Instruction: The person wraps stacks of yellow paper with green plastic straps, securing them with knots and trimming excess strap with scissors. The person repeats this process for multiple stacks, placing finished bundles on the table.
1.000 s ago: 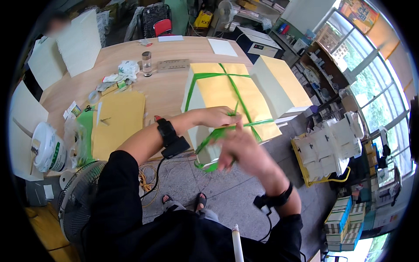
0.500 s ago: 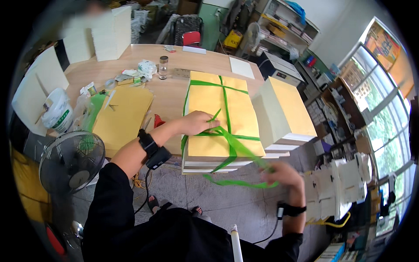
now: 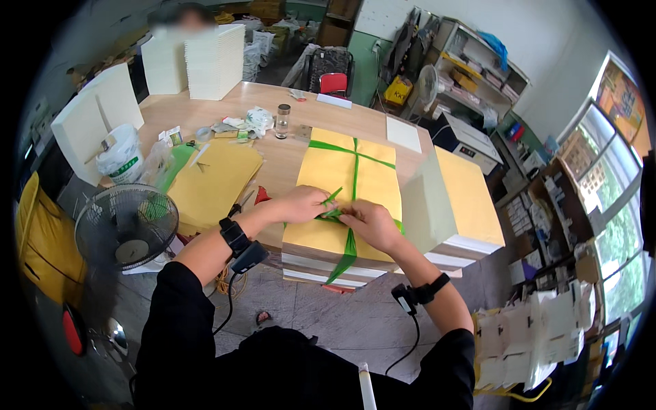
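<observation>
A tall stack of paper blocks with a yellow top sheet stands at the table's near edge. Flat green plastic strapping runs round it, crossing itself at two places on top. At the nearer crossing, my left hand is closed on the strapping, and a short green end sticks up past its fingers. My right hand pinches the same strapping just beside it, fingertips almost meeting the left ones. The knot area between the fingers is partly hidden. A loose green loop shows at the stack's right edge.
Right of the bound stack is a second yellow-topped stack. Yellow sheets with scissors lie on the table's left. Beyond are a glass bottle, a white bucket and standing white blocks. A fan stands near my left arm.
My right hand has come in from beyond the stack's near right corner to the crossing, bringing the long green strap end along. My left hand stays at the crossing. The view has shifted slightly.
</observation>
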Motion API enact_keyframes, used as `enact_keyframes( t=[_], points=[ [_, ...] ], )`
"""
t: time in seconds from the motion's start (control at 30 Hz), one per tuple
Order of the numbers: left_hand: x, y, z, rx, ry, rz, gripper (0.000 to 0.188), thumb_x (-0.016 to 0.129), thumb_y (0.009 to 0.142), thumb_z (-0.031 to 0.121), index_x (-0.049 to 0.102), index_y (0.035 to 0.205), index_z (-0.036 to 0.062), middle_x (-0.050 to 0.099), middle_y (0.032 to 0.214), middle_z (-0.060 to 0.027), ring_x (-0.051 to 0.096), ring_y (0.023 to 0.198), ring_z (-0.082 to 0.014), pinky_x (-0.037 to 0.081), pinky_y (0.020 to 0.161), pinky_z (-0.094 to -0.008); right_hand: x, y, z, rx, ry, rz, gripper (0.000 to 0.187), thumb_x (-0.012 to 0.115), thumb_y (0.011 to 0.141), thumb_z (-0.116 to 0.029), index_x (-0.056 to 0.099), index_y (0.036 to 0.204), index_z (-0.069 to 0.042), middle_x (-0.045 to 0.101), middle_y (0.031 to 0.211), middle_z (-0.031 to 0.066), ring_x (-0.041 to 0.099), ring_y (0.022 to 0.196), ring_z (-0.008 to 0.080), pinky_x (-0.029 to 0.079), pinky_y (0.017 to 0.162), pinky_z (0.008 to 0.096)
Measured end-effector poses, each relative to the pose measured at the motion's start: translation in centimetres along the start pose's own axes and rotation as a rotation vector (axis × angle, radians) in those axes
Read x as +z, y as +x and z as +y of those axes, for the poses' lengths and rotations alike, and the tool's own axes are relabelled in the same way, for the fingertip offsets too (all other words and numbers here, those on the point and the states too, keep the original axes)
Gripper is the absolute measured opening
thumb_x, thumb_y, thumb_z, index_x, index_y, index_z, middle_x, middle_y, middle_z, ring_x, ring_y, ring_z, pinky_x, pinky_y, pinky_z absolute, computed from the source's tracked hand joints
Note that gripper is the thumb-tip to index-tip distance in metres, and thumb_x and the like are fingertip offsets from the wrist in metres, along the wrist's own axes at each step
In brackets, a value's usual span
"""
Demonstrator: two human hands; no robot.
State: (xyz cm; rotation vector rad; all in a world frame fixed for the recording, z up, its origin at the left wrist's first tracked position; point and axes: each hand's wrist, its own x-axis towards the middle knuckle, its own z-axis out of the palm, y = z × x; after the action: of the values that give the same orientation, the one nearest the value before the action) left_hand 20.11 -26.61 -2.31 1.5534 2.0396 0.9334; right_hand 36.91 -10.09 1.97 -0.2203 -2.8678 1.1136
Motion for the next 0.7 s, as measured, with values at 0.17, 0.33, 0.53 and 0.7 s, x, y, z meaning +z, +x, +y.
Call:
enact_keyframes(
  t=[0.17, 0.33, 0.53, 0.7],
  points=[
    [-0.5, 0.2, 0.7, -0.063, -0.013, -0.031, 0.047, 0.048, 0.105, 0.043, 0.068, 0.102, 0.0002, 0.070, 0.087, -0.0157, 0.066, 0.082, -0.0263, 0.050, 0.076, -0.0373, -0.6, -0.6, 2.4, -0.457, -0.296, 0.234, 0.025, 0.076, 0.081, -0.021, 0.070, 0.100, -0.007, 0.061, 0.124, 0.0126, 0.054, 0.118, 0.0324, 0.044, 0.095, 0.0460],
    [-0.7, -0.1, 1.3, -0.011, 0.083, -0.002, 0.048, 0.048, 0.105, 0.045, 0.069, 0.101, 0.0017, 0.071, 0.087, -0.0156, 0.067, 0.084, -0.0274, 0.050, 0.077, -0.0382, 1.7, 0.7, 1.1, -0.422, -0.206, 0.268, 0.036, 0.073, 0.083, -0.017, 0.065, 0.115, -0.002, 0.067, 0.111, 0.0142, 0.061, 0.109, 0.0331, 0.045, 0.097, 0.0441],
    [-0.9, -0.5, 1.6, -0.071, -0.070, 0.018, 0.054, 0.046, 0.105, 0.048, 0.068, 0.091, 0.0014, 0.072, 0.083, -0.0105, 0.068, 0.081, -0.0222, 0.051, 0.075, -0.0363, -0.3, -0.7, 1.8, -0.101, 0.440, -0.038, 0.033, 0.068, 0.091, -0.006, 0.061, 0.123, 0.000, 0.069, 0.082, 0.0061, 0.063, 0.075, 0.0093, 0.050, 0.068, 0.0279],
    [-0.7, 1.6, 1.0, -0.110, -0.567, 0.025, 0.061, 0.038, 0.106, 0.054, 0.052, 0.069, 0.0077, 0.069, 0.081, -0.0086, 0.066, 0.081, -0.0141, 0.050, 0.072, -0.0298, -1.3, -2.7, 3.1, -0.160, -0.062, 0.024, 0.044, 0.070, 0.091, -0.013, 0.055, 0.131, -0.004, 0.067, 0.071, 0.0118, 0.066, 0.063, 0.0204, 0.051, 0.062, 0.0334]
  ],
)
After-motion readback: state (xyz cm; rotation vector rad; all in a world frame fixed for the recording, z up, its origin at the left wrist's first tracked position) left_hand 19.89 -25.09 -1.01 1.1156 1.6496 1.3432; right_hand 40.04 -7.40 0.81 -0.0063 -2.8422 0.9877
